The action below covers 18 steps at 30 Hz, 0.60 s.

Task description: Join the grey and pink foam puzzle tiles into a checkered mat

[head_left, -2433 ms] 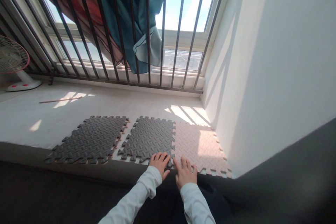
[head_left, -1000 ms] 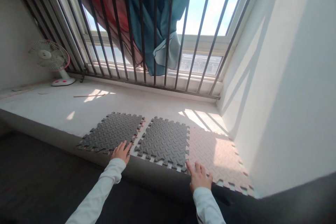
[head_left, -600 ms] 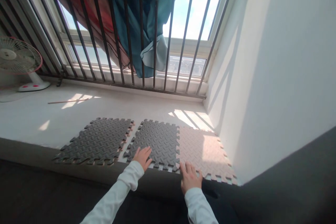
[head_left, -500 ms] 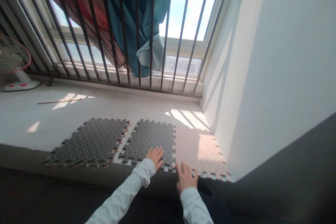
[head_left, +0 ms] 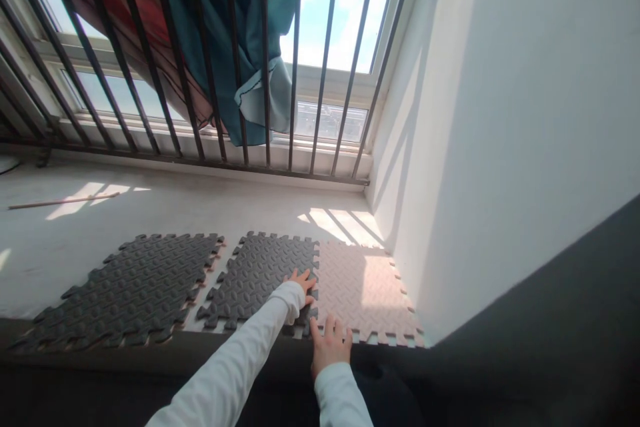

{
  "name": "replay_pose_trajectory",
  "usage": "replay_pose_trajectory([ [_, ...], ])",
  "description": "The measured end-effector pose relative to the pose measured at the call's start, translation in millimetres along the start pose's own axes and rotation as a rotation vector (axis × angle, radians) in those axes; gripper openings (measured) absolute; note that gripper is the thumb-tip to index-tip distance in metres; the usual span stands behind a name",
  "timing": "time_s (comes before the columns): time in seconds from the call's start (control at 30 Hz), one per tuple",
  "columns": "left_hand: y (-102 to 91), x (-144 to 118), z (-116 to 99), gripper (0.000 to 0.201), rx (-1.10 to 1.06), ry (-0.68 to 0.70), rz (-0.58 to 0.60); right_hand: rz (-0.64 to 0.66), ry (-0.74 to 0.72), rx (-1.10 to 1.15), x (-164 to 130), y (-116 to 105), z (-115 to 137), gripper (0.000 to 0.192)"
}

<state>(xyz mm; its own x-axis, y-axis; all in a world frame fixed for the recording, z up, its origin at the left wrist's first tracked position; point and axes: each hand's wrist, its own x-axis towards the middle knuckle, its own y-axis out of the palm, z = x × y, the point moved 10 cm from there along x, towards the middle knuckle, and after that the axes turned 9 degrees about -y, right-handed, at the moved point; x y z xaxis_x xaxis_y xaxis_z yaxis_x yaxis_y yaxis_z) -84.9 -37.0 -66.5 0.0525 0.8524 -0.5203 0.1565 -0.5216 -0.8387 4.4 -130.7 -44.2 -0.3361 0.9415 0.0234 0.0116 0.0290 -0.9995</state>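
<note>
Head view: person's left hand [head_left: 301, 282] lies flat, fingers spread, palm down on the right edge of the middle dark foam tile [head_left: 260, 277], right at the toothed seam with the pink foam tile [head_left: 365, 287]. Holding nothing, just pressing. White sleeve [head_left: 235, 367] runs back to the near edge of the picture. Right hand [head_left: 329, 344] is nearer, also flat and open, fingers fanned, resting on the near edge of the seam where dark tile meets pink tile; holds nothing.

Middle dark tile and pink tile sit touching, teeth meshed along their shared side. Pink tile is rightmost, just beside the white wall [head_left: 500, 113], part sunlit. A second dark foam tile [head_left: 125, 290] lies to the left, slightly apart from the middle one, a narrow gap between. All three lie on a pale raised ledge [head_left: 150, 203].

Far side: black metal railing [head_left: 265, 60] before the window, teal cloth [head_left: 235, 47] and red cloth [head_left: 125, 7] draped over it. Thin wooden stick [head_left: 63, 200] far left on the ledge.
</note>
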Motion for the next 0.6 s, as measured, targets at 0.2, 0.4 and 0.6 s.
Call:
replay_pose_trajectory([
  [0.2,2.7,6.4,-0.5,0.065,0.028,-0.005,-0.036,-0.058,-0.002,-0.068,0.5,2.0,6.9,0.037],
  [0.4,8.1,7.2,0.4,0.063,0.022,-0.011,-0.026,-0.060,0.006,-0.122,1.8,16.6,15.2,0.043],
  [0.6,12.9,10.0,2.7,0.061,0.031,-0.023,-0.053,-0.074,0.041,-0.099,2.9,6.9,15.1,0.037],
])
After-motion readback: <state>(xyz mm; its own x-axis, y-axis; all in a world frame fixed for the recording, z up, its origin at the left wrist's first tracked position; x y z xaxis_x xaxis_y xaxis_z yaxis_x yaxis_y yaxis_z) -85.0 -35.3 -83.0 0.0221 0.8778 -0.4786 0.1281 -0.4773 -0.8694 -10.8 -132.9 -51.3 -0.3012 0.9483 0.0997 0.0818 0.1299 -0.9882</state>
